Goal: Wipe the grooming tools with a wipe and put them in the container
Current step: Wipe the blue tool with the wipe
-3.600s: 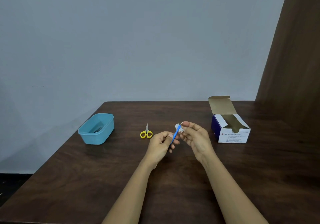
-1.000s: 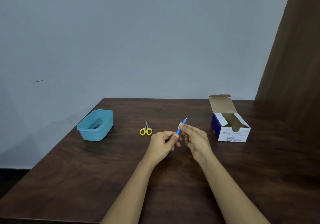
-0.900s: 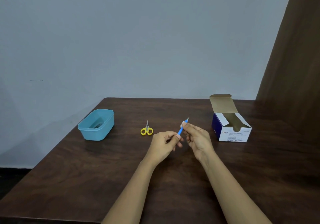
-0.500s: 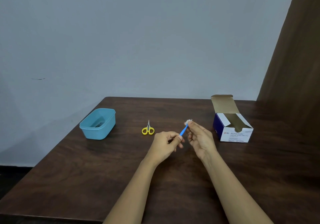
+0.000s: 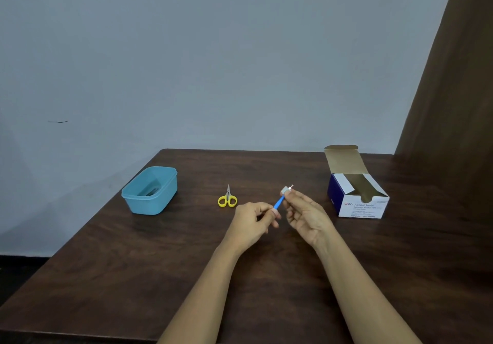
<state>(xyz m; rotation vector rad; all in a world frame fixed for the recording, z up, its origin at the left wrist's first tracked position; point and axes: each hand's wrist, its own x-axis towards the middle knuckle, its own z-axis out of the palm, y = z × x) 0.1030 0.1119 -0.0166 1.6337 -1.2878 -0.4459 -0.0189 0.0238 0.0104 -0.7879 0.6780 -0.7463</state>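
Two bare hands meet above a dark brown wood-grain table (image 5: 133, 277). The left hand (image 5: 252, 222) pinches the lower end of a slim blue plastic-handled grooming tool (image 5: 278, 203); the right hand (image 5: 306, 214) pinches a small white wipe (image 5: 285, 190) around its metal tip. Small yellow-handled scissors (image 5: 227, 199) lie near a light blue rounded plastic container (image 5: 150, 190) holding something dark. An open cardboard swab box (image 5: 357, 193) stands to the right

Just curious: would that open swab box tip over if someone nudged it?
Probably it slides rather than tips: the swab box sits low and wide on the smooth table. Its raised lid flap looks like thin card, so it would likely bend.
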